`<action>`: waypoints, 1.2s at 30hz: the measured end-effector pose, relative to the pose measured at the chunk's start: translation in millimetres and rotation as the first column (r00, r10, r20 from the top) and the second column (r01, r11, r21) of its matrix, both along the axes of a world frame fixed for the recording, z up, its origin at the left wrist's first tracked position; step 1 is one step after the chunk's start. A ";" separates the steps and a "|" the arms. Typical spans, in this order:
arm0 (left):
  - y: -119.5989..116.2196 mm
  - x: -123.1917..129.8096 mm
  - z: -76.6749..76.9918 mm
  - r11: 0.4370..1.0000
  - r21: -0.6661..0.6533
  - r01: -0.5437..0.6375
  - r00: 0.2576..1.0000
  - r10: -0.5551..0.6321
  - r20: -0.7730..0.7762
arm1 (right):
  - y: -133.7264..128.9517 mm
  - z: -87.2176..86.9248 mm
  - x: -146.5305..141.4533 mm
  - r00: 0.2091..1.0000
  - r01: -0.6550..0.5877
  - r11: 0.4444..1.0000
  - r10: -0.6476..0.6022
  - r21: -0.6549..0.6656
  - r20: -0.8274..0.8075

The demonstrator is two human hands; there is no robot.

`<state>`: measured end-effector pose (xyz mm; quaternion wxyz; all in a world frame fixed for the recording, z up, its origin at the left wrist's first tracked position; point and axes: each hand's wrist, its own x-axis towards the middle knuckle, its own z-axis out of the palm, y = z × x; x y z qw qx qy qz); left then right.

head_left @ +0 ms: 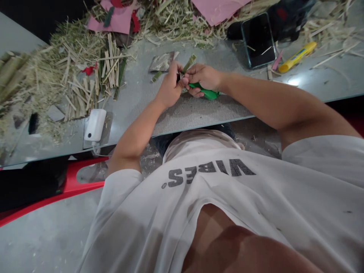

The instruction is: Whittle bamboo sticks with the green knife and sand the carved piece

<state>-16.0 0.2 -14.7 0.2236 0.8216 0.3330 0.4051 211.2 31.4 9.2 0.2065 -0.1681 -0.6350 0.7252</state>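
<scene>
Both hands meet over the near part of the grey table. My left hand (pixel 170 85) is closed around a short green plant strip, perhaps bamboo (pixel 189 63), whose upper end sticks up between the hands. Fingertips of my right hand (pixel 203 77) pinch in at the same spot, touching the strip. A green handle (pixel 209 93) of some tool rests in the curled lower fingers of the right hand; the tool's working end is hidden. Just beyond the left hand lie a flat grey patterned piece (pixel 161 61) and a small green cut piece (pixel 156 76).
Heaps of pale shavings (pixel 170 22) cover the table's far side, with pink paper (pixel 121 21) among them. Cut sticks (pixel 112 62) and a white power bank (pixel 95 124) lie left. At right are a phone (pixel 258 40) and a yellow cutter (pixel 297 57). A red chair (pixel 71 178) stands below left.
</scene>
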 end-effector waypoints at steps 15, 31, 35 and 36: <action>-0.3 3.5 -0.2 0.997 0.041 -0.071 0.997 0.071 0.021 | 1.5 -4.6 -2.4 1.000 0.026 0.998 -0.027 0.049 0.012; 10.3 5.5 -6.2 0.990 0.069 -0.122 0.986 0.113 0.122 | 0.3 -4.5 -5.9 0.997 0.074 0.993 -0.072 0.090 -0.029; 5.1 3.9 -6.9 0.997 -0.078 -0.006 0.992 0.016 0.128 | 0.8 1.1 -0.1 0.997 -0.055 0.993 0.049 0.100 0.057; 3.5 4.2 -7.1 0.997 -0.081 0.006 0.992 0.004 0.127 | 1.0 1.5 0.6 0.996 -0.075 0.992 0.068 0.104 0.063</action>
